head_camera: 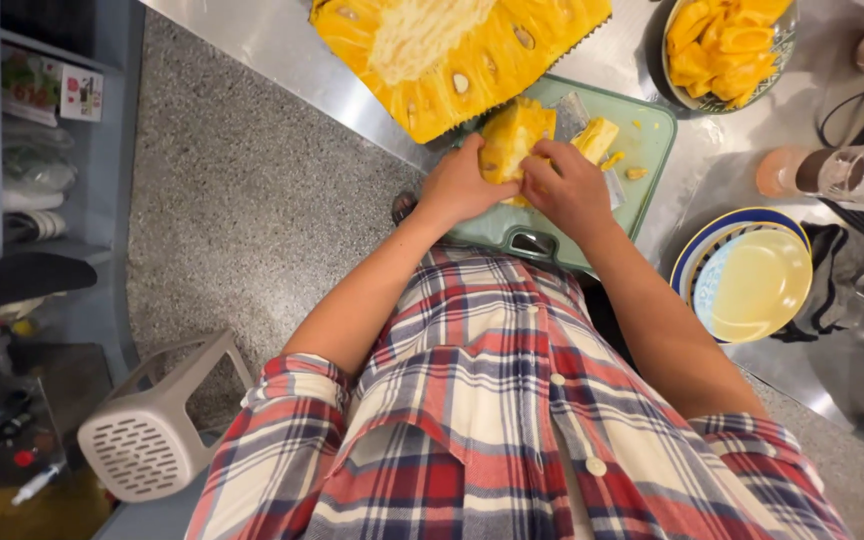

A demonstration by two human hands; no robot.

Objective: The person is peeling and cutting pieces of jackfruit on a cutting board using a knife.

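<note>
Prying pods apart, both hands, left hand (462, 185) and right hand (564, 185), grip clamped on the fibrous yellow jackfruit chunk (514, 135), work over the green plastic cutting board (652, 135) at twelve o'clock.

A large cut jackfruit half (452, 55) lies on the steel counter (262, 45). A bowl of yellow jackfruit pods (727, 45) sits at the far right, with stacked plates (747, 275) nearer. A grey plastic stool (157, 420) stands on the speckled floor (242, 200).
</note>
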